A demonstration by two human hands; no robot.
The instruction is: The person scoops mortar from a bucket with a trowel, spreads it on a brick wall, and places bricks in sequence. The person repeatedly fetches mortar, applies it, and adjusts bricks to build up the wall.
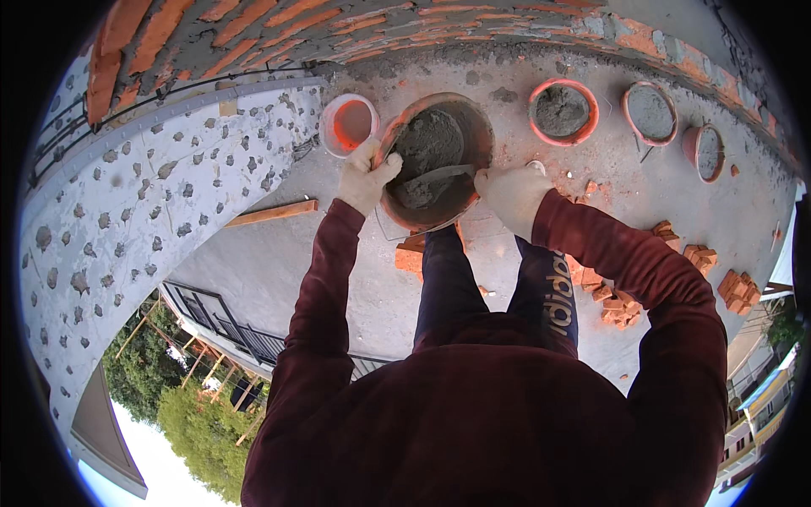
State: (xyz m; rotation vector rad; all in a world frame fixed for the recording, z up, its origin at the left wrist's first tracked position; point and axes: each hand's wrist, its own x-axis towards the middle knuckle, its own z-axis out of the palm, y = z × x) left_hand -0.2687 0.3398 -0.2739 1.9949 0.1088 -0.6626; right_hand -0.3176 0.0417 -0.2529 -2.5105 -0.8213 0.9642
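A round bucket of wet grey mortar is in front of me, its orange-brown wall smeared with mortar. My left hand, in a white work glove, is closed on the bucket's left rim, with the thumb over the edge. My right hand, gloved the same way, is closed round the handle of a trowel at the bucket's right side. The trowel's blade reaches into the bucket and lies against the mortar; the glove hides most of its handle.
A pale bucket with orange inside stands at the left. Three mortar buckets stand to the right, the nearest orange-rimmed. Loose bricks lie at the right. A brick wall runs behind; a spotted white panel and plank are left.
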